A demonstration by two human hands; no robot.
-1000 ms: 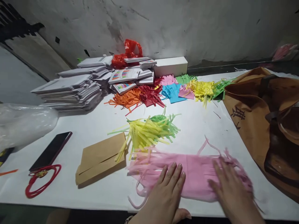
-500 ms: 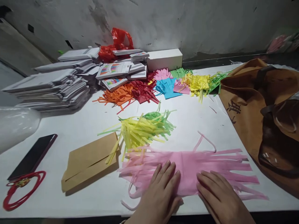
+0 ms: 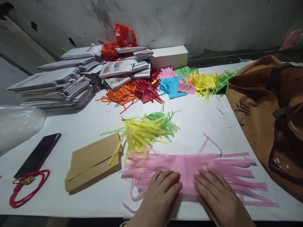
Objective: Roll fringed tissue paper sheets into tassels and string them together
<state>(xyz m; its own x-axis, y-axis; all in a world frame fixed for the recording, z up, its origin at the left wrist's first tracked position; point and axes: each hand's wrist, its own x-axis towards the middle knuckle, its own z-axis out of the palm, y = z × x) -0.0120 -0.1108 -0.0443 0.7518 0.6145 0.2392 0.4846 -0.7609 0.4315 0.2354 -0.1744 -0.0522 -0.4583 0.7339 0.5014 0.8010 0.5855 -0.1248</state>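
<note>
A sheet of pink tissue paper (image 3: 187, 164), cut into long fringe strips at both ends, lies spread out near the table's front edge. On the left part of its uncut middle rests my left hand (image 3: 163, 192), fingers bent and fingertips on the paper, the thumb hidden. My right hand (image 3: 214, 190) lies across the right part, its fingers stretched out side by side. Between the hands a crease runs down the sheet, and its near edge looks slightly turned over. Yellow fringed tissue (image 3: 138, 132) and green fringed tissue (image 3: 163, 118) lie just beyond.
A brown paper envelope (image 3: 94, 160), a black phone (image 3: 39, 154) and a red cord (image 3: 29, 189) lie to the left. Stacked white packets (image 3: 52, 85), a white box (image 3: 169, 57) and colourful tassel bundles (image 3: 171, 88) stand behind. A brown bag (image 3: 255, 110) covers the right side.
My fingers have drawn back toward the near edge of the pink tissue paper, the left ones bending more. The whole view has shifted slightly.
</note>
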